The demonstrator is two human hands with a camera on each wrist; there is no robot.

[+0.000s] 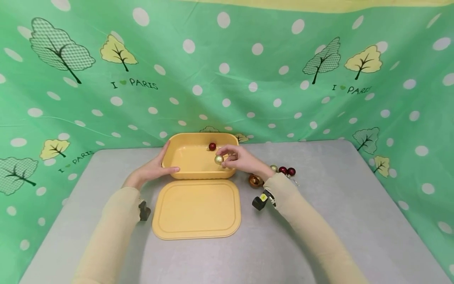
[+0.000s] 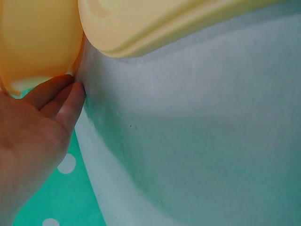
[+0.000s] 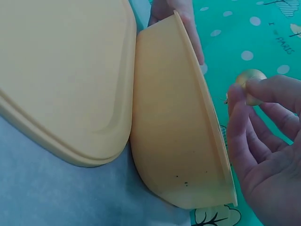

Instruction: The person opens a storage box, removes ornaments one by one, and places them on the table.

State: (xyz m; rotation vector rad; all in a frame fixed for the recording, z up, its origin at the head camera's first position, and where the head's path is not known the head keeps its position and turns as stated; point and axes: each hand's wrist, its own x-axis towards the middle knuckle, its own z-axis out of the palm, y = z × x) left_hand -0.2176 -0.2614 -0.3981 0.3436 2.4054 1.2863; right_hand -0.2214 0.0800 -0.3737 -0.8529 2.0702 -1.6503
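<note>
A yellow plastic box (image 1: 191, 175) stands uncovered at the back of the table, with a dark red bauble (image 1: 212, 146) lying in it. My left hand (image 1: 150, 169) holds the box at its left end, the thumb over the rim and the fingers along the outer wall; the left wrist view shows these fingers (image 2: 70, 106) beneath the rim. Over the box's right part, my right hand (image 1: 237, 157) pinches a small gold bauble (image 1: 219, 159) between thumb and fingertips. In the right wrist view, this gold bauble (image 3: 251, 77) appears above the rim.
The yellow lid (image 1: 196, 209) lies flat on the grey table (image 1: 269, 252) in front of the box. Right of the box, partly behind my right wrist, are a copper-coloured bauble (image 1: 255, 180), a pale gold bauble (image 1: 274, 168) and dark red baubles (image 1: 291, 171). A green dotted curtain (image 1: 227, 114) hangs behind.
</note>
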